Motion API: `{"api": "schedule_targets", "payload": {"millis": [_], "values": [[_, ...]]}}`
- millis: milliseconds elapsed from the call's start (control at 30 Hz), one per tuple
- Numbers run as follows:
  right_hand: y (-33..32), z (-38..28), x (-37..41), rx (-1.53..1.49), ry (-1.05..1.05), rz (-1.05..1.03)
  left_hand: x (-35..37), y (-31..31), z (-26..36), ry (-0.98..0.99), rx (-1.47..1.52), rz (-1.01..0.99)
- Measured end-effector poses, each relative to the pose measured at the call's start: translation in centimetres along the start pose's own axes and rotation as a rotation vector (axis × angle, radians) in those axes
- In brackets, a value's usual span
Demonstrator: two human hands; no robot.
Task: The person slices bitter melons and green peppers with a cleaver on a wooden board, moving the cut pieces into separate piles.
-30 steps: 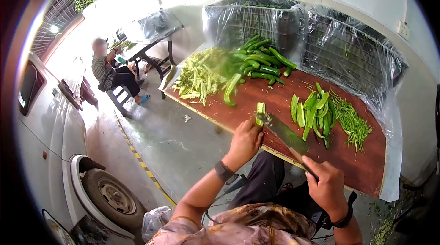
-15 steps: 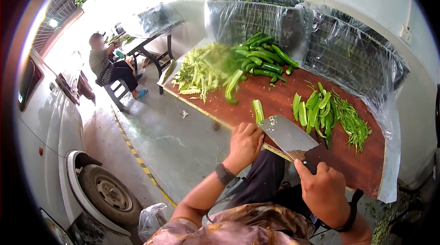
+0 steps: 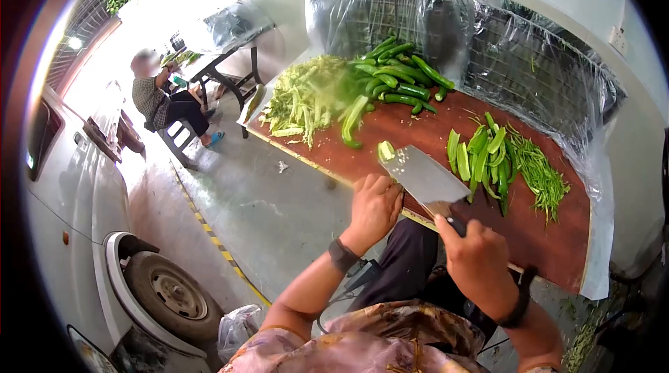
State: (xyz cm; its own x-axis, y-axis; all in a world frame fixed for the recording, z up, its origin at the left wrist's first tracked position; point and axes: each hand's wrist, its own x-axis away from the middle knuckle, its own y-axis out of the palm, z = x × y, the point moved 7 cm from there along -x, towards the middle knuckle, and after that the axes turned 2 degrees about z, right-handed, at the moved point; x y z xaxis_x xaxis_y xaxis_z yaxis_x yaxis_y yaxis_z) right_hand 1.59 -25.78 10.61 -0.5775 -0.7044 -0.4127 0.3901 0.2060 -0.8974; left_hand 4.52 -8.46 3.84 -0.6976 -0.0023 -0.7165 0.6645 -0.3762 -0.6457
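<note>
My right hand point(image 3: 479, 261) grips the dark handle of a cleaver point(image 3: 426, 179). Its broad blade lies slanted over the near side of the red-brown table, with small pale seeds stuck on it. An opened green pepper point(image 3: 386, 150) pokes out past the blade's far corner; the blade hides the rest. Beside the blade, my left hand point(image 3: 375, 207) is closed, knuckles up, at the table edge, apparently on the pepper's near end. Right of the blade lie split green peppers point(image 3: 481, 160) and a heap of thin green shreds point(image 3: 540, 174).
Whole green peppers point(image 3: 401, 73) and a pile of pale pepper cores point(image 3: 306, 97) cover the table's far left. Plastic-draped crates point(image 3: 536, 73) line the wall. Another person point(image 3: 153, 97) sits at a second table. A vehicle point(image 3: 77, 185) stands on the left.
The cleaver and my right hand have shifted left and away from me. The blade now covers more of the pepper, leaving a shorter part showing. My left hand has moved slightly.
</note>
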Motion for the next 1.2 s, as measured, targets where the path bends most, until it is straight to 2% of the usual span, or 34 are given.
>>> {"api": "schedule_targets", "payload": {"millis": [167,267,333,433,567,667,900,1033,1100,1133,1200], "values": [[-0.3,-0.3,0.0,-0.032,-0.006,0.067,0.0,-0.2,-0.4,-0.001,0.037,0.010],[-1.2,-0.7,0.7,0.007,-0.009,-0.030,-0.4,-0.2,-0.2,0.007,0.015,0.019],[-0.3,-0.9,-0.4,-0.056,0.083,0.056,-0.3,-0.3,0.0,0.002,0.012,0.031],[4.6,0.3,-5.7,-0.115,0.082,0.090,-0.4,0.1,-0.4,-0.012,0.000,-0.033],[3.5,1.9,-8.4,-0.231,0.113,0.154,-0.1,-0.3,-0.5,-0.009,0.028,0.014],[2.2,3.3,-7.3,-0.274,0.104,0.227,-0.2,-0.4,-0.3,-0.008,0.015,0.025],[-1.4,5.2,-0.7,-0.203,0.169,0.144,-1.1,-0.1,-2.1,-0.082,0.080,-0.093],[-1.8,6.0,1.2,-0.228,0.216,0.177,-4.9,-1.0,-3.3,-0.020,0.010,-0.060],[-1.9,6.1,1.6,-0.253,0.229,0.200,-5.7,0.1,-3.6,0.240,0.100,-0.018],[-2.0,6.1,1.7,-0.252,0.233,0.200,-5.8,0.5,-4.2,0.245,0.095,-0.015],[-2.2,6.3,1.8,-0.250,0.238,0.206,-5.9,2.4,-4.9,0.252,0.009,-0.287]]}}
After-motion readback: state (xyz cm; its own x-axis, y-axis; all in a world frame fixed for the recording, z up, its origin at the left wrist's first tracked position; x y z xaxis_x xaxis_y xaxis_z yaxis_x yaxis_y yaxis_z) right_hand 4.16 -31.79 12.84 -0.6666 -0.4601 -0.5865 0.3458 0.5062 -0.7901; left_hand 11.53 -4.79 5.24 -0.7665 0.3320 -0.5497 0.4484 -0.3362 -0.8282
